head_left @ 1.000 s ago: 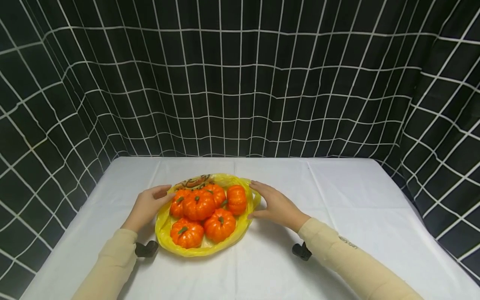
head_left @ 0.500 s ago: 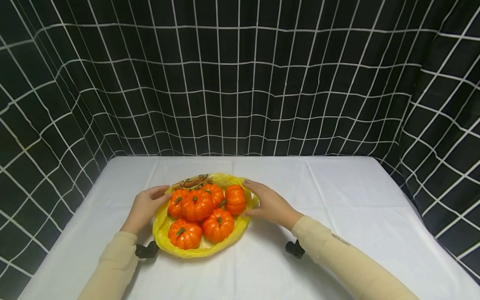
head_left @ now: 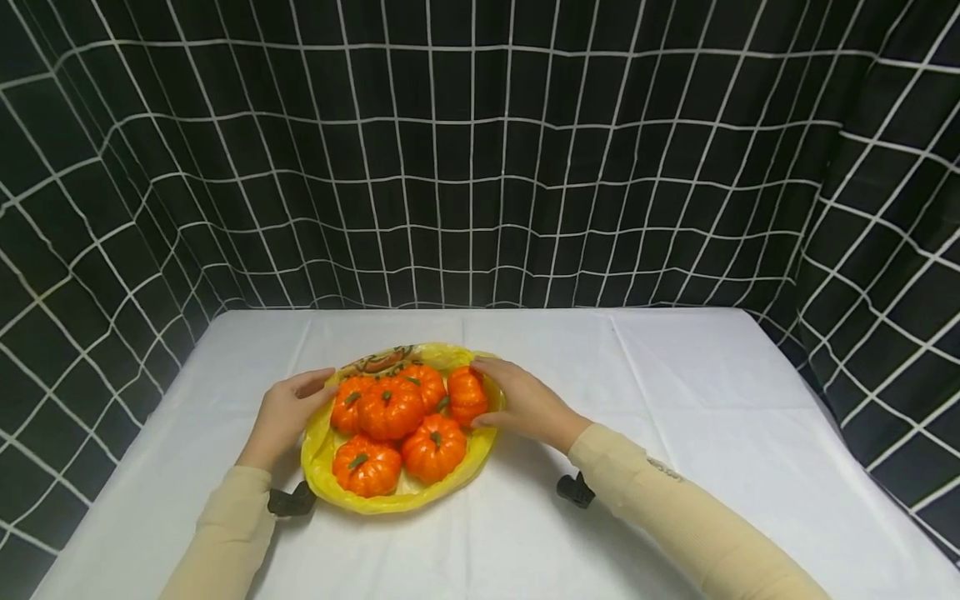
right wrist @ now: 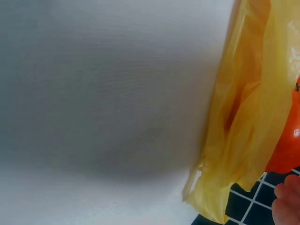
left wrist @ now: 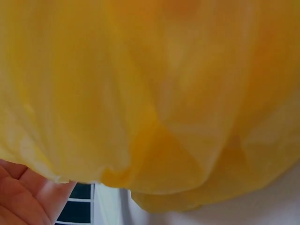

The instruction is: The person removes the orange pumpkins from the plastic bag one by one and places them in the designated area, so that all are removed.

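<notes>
1. Six orange pumpkins (head_left: 390,408) sit in front of you in an open yellow bag (head_left: 371,505), which rests left of centre on the white tablecloth (head_left: 675,375).
2. Your right hand (head_left: 528,400) has moved left over the last second. It was outside the bag's right rim; now its fingertips reach across that rim to the right-hand pumpkin (head_left: 467,396).
3. That hand is well open, thumb apart from fingers, with the pumpkin's right side between them. From the head view the fingers and thumb seem to meet its edge, yet the right wrist view shows a gap by the fingertips, so you cannot be sure of contact. No firm grip shows.
4. Your left hand (head_left: 288,408) has stayed at the bag's left rim, about half open, thumb and forefinger apart. It touches the plastic without any visible pinch; the left wrist view hides the fingertips behind the bag.
5. Bag and pumpkins have hardly stirred on the cloth.
6. Judging from this, you are reaching in: one pumpkin is within your right hand's span, your left is placed to steady the bag, and nothing has been lifted yet.
</notes>
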Motion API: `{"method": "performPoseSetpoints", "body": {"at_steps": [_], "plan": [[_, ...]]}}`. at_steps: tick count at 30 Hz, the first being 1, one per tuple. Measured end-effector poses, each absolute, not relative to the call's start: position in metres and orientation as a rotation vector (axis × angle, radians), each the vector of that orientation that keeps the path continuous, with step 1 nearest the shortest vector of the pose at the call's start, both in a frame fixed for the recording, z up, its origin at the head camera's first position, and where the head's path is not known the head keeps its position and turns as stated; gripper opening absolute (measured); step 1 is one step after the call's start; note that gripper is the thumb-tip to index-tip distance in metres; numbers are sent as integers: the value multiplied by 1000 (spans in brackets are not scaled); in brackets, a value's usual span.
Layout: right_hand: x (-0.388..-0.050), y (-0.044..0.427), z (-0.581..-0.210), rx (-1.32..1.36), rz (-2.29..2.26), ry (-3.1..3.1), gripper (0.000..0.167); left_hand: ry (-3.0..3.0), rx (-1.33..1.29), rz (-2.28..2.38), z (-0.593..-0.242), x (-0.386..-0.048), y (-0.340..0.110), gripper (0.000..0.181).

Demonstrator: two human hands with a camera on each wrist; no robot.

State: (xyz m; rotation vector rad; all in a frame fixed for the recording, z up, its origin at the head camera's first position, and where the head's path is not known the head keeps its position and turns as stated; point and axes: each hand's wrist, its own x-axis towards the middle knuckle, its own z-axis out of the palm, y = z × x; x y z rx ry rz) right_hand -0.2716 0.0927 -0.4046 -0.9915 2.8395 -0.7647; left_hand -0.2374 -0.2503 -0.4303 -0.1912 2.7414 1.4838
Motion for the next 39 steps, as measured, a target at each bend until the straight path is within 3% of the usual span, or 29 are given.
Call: {"method": "performPoseSetpoints", "body": {"at_steps": [39], "plan": [[-272,76,-402,-975,-603,2833,79,2721,-186,1586,-439,-234,-252,52]]}}
